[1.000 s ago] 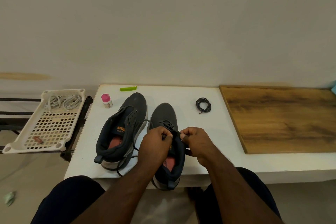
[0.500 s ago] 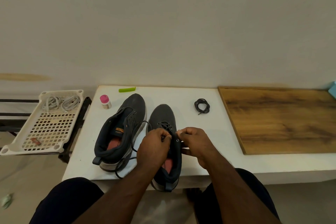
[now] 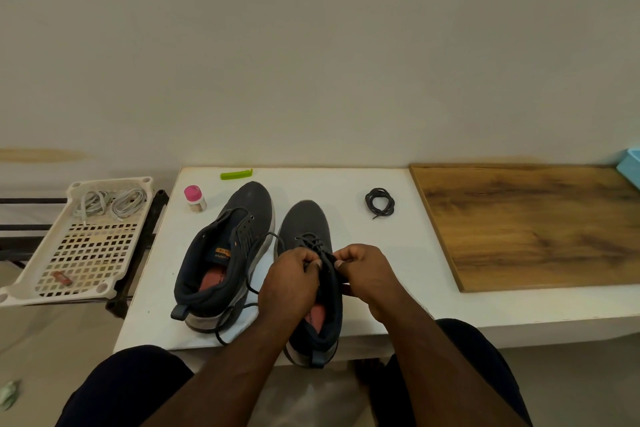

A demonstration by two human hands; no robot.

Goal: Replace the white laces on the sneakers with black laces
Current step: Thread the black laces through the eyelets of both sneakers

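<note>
We see the right sneaker (image 3: 311,253) lying lengthwise on the white table (image 3: 381,253), its long axis running away from the person, toe pointing toward the far wall and heel hanging a little over the near edge. A black lace (image 3: 313,242) is threaded through its front eyelets just beyond the fingertips. Over the middle of the shoe, the left hand (image 3: 289,284) and the right hand (image 3: 369,276) meet with fingers curled in; each pinches the lace or the eyelet edge at the tongue, though we cannot tell which strand sits under which thumb. A loose run of lace trails from the left hand's fingers out to that hand's outer side and loops down toward the near table edge. Just beside that hand lies the left sneaker (image 3: 225,253), its axis tilted slightly, toe also away and angled a little toward the other shoe, its eyelets bare. Beyond the right hand's fingers, well apart, a coiled black lace (image 3: 379,201) rests on the table. Farther out past the left sneaker's toe stand a pink-capped bottle (image 3: 194,198) and a green clip (image 3: 236,174). Off the table on the left hand's side, a perforated tray (image 3: 86,253) holds white laces (image 3: 110,202). On the opposite side lies a wooden board (image 3: 536,225).
</note>
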